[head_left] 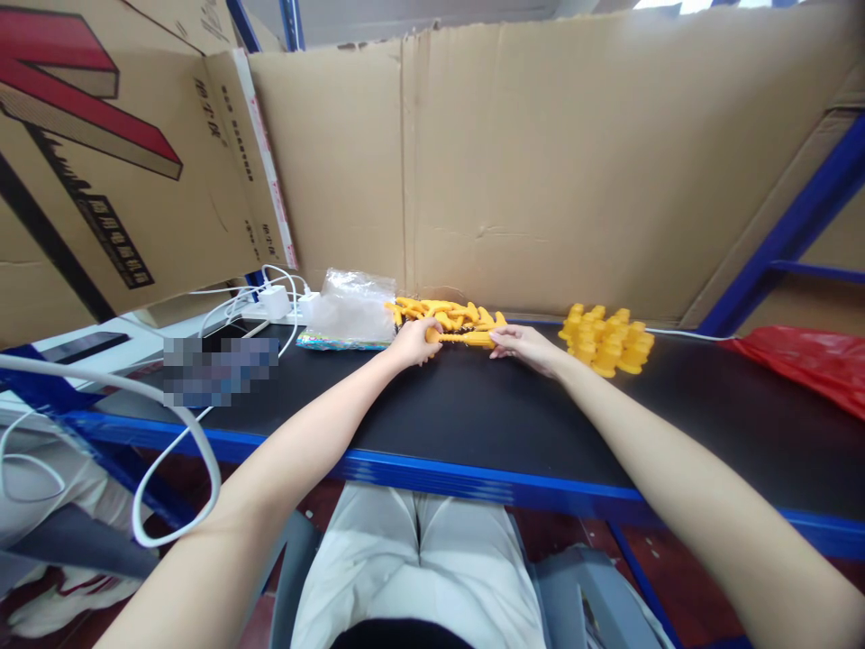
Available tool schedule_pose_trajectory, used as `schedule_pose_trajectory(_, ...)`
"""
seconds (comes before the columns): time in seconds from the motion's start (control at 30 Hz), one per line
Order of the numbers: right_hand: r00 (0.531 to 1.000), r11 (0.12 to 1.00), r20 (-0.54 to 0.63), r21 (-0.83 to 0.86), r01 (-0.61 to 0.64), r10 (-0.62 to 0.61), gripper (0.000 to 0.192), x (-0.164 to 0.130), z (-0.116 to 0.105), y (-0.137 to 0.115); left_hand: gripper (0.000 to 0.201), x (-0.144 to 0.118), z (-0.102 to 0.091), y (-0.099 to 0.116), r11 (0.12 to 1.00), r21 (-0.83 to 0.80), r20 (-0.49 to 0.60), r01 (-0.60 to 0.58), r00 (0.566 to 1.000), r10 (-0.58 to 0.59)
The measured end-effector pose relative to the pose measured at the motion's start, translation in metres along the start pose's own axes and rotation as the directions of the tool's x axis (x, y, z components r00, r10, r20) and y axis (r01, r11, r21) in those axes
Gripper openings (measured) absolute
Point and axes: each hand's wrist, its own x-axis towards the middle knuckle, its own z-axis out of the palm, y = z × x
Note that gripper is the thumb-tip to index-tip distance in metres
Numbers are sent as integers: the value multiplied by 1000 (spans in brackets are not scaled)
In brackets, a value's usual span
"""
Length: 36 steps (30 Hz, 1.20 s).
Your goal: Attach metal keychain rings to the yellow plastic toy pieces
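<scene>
Between my two hands, close above the black tabletop, is a long yellow plastic piece. The fingers of my left hand close round its left end. At its right end, my right hand pinches it between thumb and fingers. Just behind lies a loose heap of yellow plastic pieces with curved, branching shapes, partly covered by my left hand. Off to the right of my right hand stands a cluster of yellow knobbly pieces, set close together in rows.
A clear plastic bag with a colourful lower edge lies left of the heap. White cables and chargers crowd the left side. A red plastic bag sits at the right. Cardboard walls the back; a blue rail edges the front.
</scene>
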Motion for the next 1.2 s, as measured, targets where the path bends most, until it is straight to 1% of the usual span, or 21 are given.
schedule_pose_trajectory(0.07, 1000, 1000, 13, -19, 12, -12, 25, 0, 1, -1, 27, 0, 1, 1, 1000, -7, 2, 11, 1000, -11)
schedule_pose_trajectory(0.17, 1000, 998, 1, -61, 29, -29, 29, 0, 2, -2, 27, 1, 2, 0, 1000, 8, 8, 16, 1000, -16)
schedule_pose_trajectory(0.3, 999, 994, 31, -105, 28, -25, 32, 1, -1, -2, 26, 3, 2, -3, 999, 24, -10, -22, 1000, 22)
schedule_pose_trajectory(0.47, 993, 996, 108, -66, 52, -45, 52, -1, -5, -2, 27, 4, 2, -6, 999, 5, -1, -50, 999, 50)
schedule_pose_trajectory(0.53, 993, 996, 110, -65, 58, -51, 51, -3, -6, -4, 28, 4, 2, -7, 999, -1, 7, -54, 999, 54)
schedule_pose_trajectory(0.67, 992, 995, 127, -95, 34, -22, 42, -7, -3, -7, 30, 4, 2, -9, 997, 9, 6, -74, 997, 74)
schedule_pose_trajectory(0.73, 991, 995, 132, -99, 18, -5, 43, -7, 0, -7, 30, 4, 2, -8, 996, 32, -4, -82, 997, 82)
schedule_pose_trajectory(0.9, 996, 996, 75, -84, -34, 40, 45, -6, 5, -9, 29, 3, 1, -4, 995, 52, -14, -81, 997, 82)
schedule_pose_trajectory(1.03, 990, 1000, 142, -17, -20, 22, 38, -7, 5, -10, 29, 3, 0, -3, 994, 81, -40, -76, 996, 79)
schedule_pose_trajectory(1.13, 984, 1000, 178, 28, -4, -1, 48, -8, 4, -9, 29, 3, -1, -4, 991, 103, -76, -91, 992, 99)
schedule_pose_trajectory(1.2, 983, 1000, 181, 23, 14, -18, 50, -8, 4, -9, 29, 2, -2, -3, 990, 104, -83, -92, 991, 100)
